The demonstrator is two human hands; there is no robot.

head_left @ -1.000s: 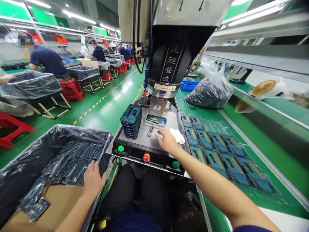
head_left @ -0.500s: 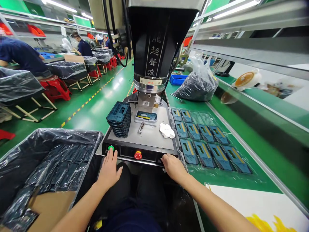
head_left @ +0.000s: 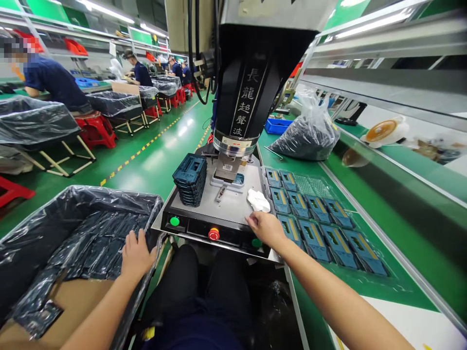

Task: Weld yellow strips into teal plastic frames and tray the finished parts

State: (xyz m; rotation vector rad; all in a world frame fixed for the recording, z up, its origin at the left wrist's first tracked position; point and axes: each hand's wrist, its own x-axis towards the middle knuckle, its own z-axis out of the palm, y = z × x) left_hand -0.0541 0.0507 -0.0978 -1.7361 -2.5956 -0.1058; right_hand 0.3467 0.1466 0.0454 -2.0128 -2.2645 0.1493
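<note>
"So, which part is largest?"

"The black press (head_left: 239,63), its head low over a metal plate (head_left: 204,214). At left lies a lined bin (head_left: 109,199) of bagged pieces (head_left: 105,238); at right, a clear tray (head_left: 315,186) of blue-green panels (head_left: 339,241), some pockets bare."

"And the hands?"

"The left hand (head_left: 136,255) has its fingers spread, holding nothing, at the bin's right side. The right hand (head_left: 267,227) is curled near the white cloth (head_left: 259,201) and right green button (head_left: 257,242); whether it grips anything, I cannot tell."

"How far along is the work?"

"A stack (head_left: 189,180) stands beside the press head. One panel (head_left: 240,179), partly hidden, sits beneath it, apparently mid-cycle. Others lie in the tray (nothing marks which are finished), so the remainder cannot be counted."

"And the lettering?"

"長龍超聲波, running down the press; a collar strip (head_left: 235,144), mostly illegible; smallest, a square-coded label (head_left: 227,167), unreadable here."
</note>
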